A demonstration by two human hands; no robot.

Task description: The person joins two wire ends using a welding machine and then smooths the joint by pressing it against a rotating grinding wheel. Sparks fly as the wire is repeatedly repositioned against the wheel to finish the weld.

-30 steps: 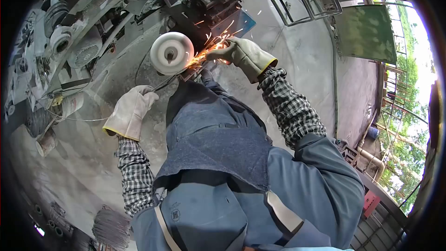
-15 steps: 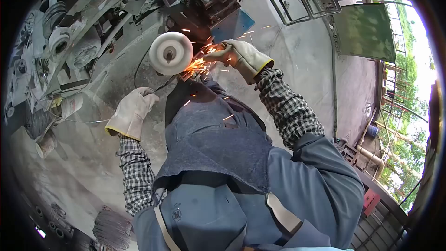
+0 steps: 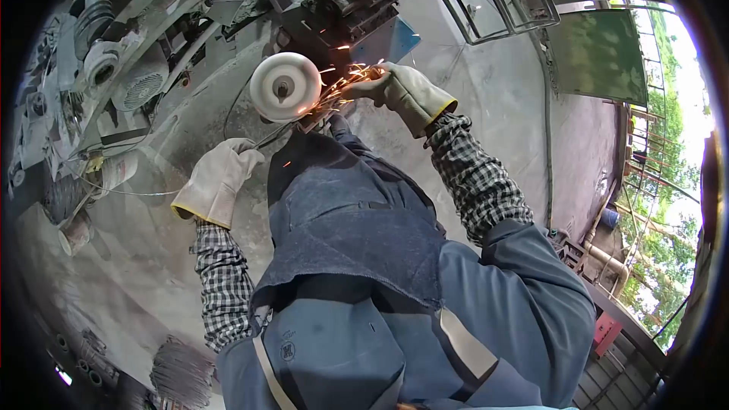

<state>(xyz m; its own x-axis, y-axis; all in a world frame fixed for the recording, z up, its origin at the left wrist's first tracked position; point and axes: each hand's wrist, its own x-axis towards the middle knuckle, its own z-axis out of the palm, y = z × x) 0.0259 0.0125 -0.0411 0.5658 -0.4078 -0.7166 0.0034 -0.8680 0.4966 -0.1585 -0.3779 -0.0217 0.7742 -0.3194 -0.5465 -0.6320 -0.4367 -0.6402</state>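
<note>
A white round grinding wheel (image 3: 285, 88) stands in front of me, and orange sparks (image 3: 334, 95) fly from its right side. My left hand (image 3: 219, 181), in a pale work glove, is closed on a thin dark rod (image 3: 273, 136) that points toward the underside of the wheel. My right hand (image 3: 402, 95), gloved too, is closed to the right of the wheel, its fingertips among the sparks. Whatever it holds is hidden by glove and sparks. A dark blue apron (image 3: 357, 228) covers my lap just below.
Dusty machine parts and motors (image 3: 140, 87) are piled at the upper left. A blue plate (image 3: 387, 39) sits beyond the wheel. A metal stand with coiled wire (image 3: 497, 4) is at the top, a green panel (image 3: 600, 53) to its right. A wire bundle (image 3: 182, 372) lies lower left.
The wheel sits slightly farther right in view, and the sparks are fewer over the apron. My right hand has shifted slightly right; my left hand stays nearly in place.
</note>
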